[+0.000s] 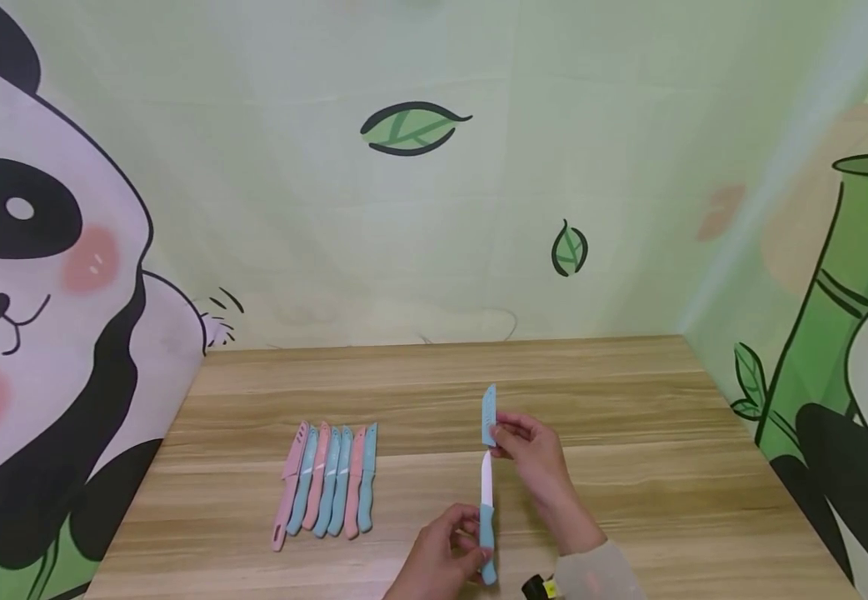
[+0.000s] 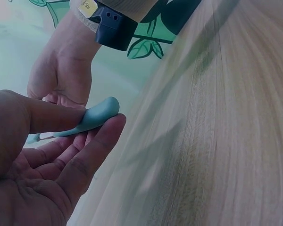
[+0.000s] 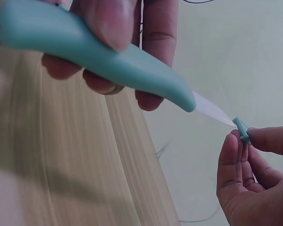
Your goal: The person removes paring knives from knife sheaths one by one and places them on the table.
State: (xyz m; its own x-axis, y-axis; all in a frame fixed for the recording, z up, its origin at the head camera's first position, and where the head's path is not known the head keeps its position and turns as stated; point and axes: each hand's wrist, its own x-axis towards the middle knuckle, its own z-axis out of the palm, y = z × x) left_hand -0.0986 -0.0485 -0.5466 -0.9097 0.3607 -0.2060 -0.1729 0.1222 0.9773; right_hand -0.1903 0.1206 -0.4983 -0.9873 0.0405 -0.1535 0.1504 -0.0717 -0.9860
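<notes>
My left hand [image 1: 441,550] grips the blue handle of a small knife [image 1: 486,525], its pale blade [image 3: 211,109] pointing away from me. Beyond the tip, my right hand [image 1: 537,454] pinches a blue blade sheath [image 1: 489,414] between thumb and fingers. The sheath's mouth lines up with the blade, the tip right at its opening in the right wrist view. From the left wrist, the handle [image 2: 100,114] lies between thumb and fingers, and the right hand [image 2: 61,77] shows behind it.
On the left of the wooden table [image 1: 591,375] lies a row of several pink and blue knives [image 1: 332,479] in sheaths, side by side. A cloth backdrop [image 1: 291,208] with panda and bamboo drawings stands behind and beside the table.
</notes>
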